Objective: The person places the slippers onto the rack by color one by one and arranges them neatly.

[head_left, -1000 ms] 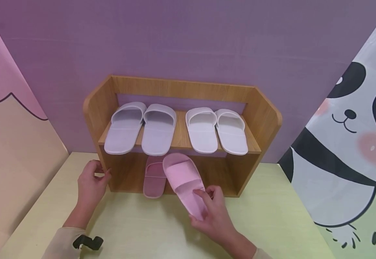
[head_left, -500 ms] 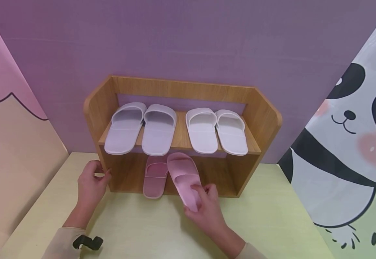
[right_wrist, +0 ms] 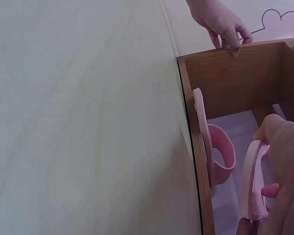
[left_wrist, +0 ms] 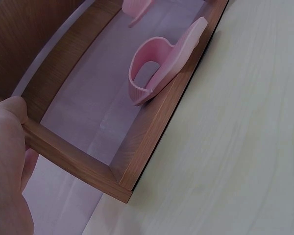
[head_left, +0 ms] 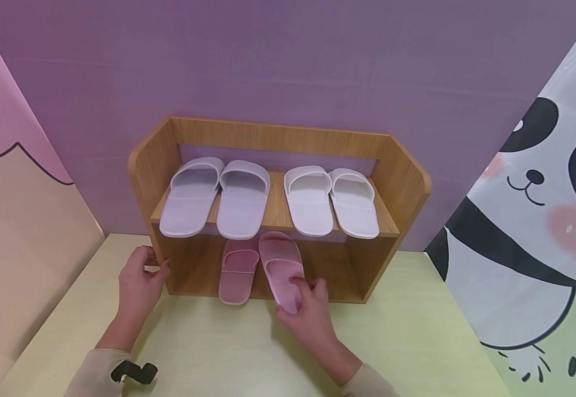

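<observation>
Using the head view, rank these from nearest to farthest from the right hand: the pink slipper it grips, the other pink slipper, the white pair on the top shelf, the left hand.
1. Pink slipper gripped by the right hand, lower shelf.
2. Other pink slipper, just to its left on the lower shelf.
3. White pair, top shelf, right side.
4. Left hand, holding the rack's left panel.

upper shelf: four slippers | lower shelf: two slippers
</observation>
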A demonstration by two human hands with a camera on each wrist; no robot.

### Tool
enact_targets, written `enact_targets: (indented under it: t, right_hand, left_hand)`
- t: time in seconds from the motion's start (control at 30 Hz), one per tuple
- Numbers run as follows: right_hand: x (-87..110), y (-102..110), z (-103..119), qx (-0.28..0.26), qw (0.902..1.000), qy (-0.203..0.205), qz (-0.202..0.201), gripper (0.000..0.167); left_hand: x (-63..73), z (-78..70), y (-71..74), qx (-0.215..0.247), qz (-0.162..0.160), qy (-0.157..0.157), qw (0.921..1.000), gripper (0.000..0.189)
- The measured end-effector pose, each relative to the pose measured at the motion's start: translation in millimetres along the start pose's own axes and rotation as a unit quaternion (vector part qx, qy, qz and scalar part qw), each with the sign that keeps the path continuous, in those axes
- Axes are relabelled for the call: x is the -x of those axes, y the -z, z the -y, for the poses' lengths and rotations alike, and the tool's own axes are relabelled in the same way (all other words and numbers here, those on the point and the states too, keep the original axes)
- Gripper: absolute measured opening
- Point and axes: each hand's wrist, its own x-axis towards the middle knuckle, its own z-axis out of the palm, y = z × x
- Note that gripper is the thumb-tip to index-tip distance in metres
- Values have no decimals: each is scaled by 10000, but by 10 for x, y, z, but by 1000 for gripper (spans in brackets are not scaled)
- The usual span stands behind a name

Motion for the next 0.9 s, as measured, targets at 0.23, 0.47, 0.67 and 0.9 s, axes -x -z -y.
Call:
enact_targets:
  t: [0.23, 0.47, 0.67, 0.9]
  right_hand:
    - [-60, -87, -4, 12, 9995, -317, -28, 58]
    - [-137, -197, -7, 233, 9989, -382, -161, 58]
    - [-188, -338, -49, 289, 9977, -175, -595, 56]
    - [-274, -608, -280, 577, 9933, 139, -992, 57]
  left_hand:
    - [2, -14, 12, 23, 25, 37, 10000, 24]
    - [2, -39, 23, -69, 153, 153, 9997, 25]
    - [9, -56, 30, -86, 209, 208, 9995, 26]
    - [7, -51, 31, -67, 183, 171, 9997, 25]
